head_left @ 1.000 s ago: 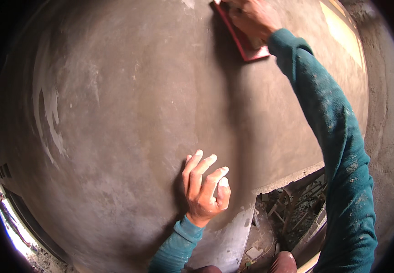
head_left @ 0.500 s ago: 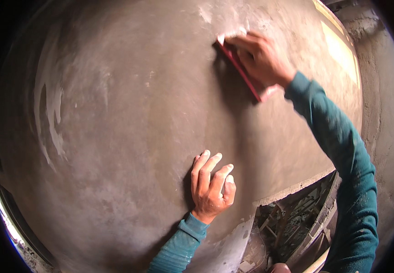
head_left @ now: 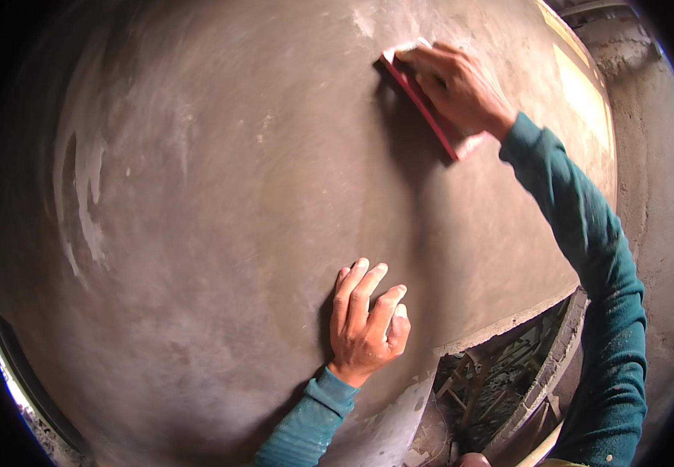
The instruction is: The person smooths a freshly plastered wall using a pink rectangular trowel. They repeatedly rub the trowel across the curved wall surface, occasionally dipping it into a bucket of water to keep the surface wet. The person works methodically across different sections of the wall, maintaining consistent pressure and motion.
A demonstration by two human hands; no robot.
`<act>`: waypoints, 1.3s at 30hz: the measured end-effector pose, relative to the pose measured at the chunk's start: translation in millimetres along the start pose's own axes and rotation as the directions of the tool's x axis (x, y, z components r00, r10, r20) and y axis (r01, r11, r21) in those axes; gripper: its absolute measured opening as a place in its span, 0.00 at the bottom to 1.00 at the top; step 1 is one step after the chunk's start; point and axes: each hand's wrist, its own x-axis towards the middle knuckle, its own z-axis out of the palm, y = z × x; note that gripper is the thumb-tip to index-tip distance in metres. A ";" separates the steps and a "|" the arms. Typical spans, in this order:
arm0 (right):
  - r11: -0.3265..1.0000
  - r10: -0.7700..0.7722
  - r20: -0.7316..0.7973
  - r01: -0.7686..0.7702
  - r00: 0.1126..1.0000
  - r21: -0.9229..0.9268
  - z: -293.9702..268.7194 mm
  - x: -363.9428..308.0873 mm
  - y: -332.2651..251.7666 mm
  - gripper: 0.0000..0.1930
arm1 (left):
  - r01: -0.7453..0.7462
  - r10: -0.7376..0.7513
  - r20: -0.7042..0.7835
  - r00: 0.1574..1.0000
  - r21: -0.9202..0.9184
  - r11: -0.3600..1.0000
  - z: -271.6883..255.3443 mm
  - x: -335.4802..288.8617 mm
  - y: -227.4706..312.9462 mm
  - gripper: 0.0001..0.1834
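My right hand (head_left: 465, 89) grips a red plastering float (head_left: 424, 109), its fingers wrapped over the back of it. The float lies slanted against a grey-brown plastered wall (head_left: 220, 194), and pale dust coats its ends. My palm and fingers hide its handle. Lower down, my left hand (head_left: 368, 327) rests on the same wall with its fingers apart and slightly bent, holding nothing. Whitish powder marks its fingertips.
Pale streaks (head_left: 87, 210) run down the wall's left part. Below right, the wall ends at a rough edge (head_left: 508, 319), beyond which debris and sticks (head_left: 492, 381) lie. A bright yellowish patch (head_left: 582, 93) and a rough concrete column (head_left: 652, 156) stand at the right.
My right hand has shifted slightly up and to the right with the float against the wall. The left hand stays nearly in place.
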 end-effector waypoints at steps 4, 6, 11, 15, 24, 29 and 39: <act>0.879 0.106 0.172 -0.011 0.979 -0.476 -39.9 34.8 146.2 0.21 | 0.002 -0.008 -0.048 0.999 -0.128 0.992 30.5 6.3 30.0 0.12; 0.908 0.107 0.183 -0.021 0.977 -0.419 -44.6 33.9 153.7 0.21 | 0.007 -0.014 -0.049 0.999 -0.140 0.990 32.9 5.5 28.5 0.13; 0.989 0.146 0.152 -0.150 0.978 0.016 -4.3 -28.2 -10.1 0.20 | -0.011 0.011 0.017 1.000 -0.025 1.000 -2.0 -3.7 -8.2 0.13; 0.946 -0.106 0.044 0.114 0.993 -0.304 5.3 -1.3 85.6 0.19 | -0.014 0.014 -0.003 1.000 -0.034 0.999 5.1 2.1 1.2 0.13; 0.999 0.030 0.083 -0.033 0.996 0.038 -16.9 -62.6 -59.7 0.22 | 0.000 0.000 -0.009 1.000 -0.022 1.000 -2.5 0.2 -4.2 0.13; 0.985 0.113 0.182 -0.087 0.977 -0.150 -57.0 -85.8 21.9 0.21 | 0.008 -0.010 -0.021 1.000 -0.062 0.998 19.4 2.2 14.8 0.13; 0.996 0.089 0.151 -0.088 0.984 -0.018 -68.0 -176.9 -121.2 0.23 | -0.022 0.022 -0.024 0.999 0.018 1.000 23.5 4.4 3.2 0.13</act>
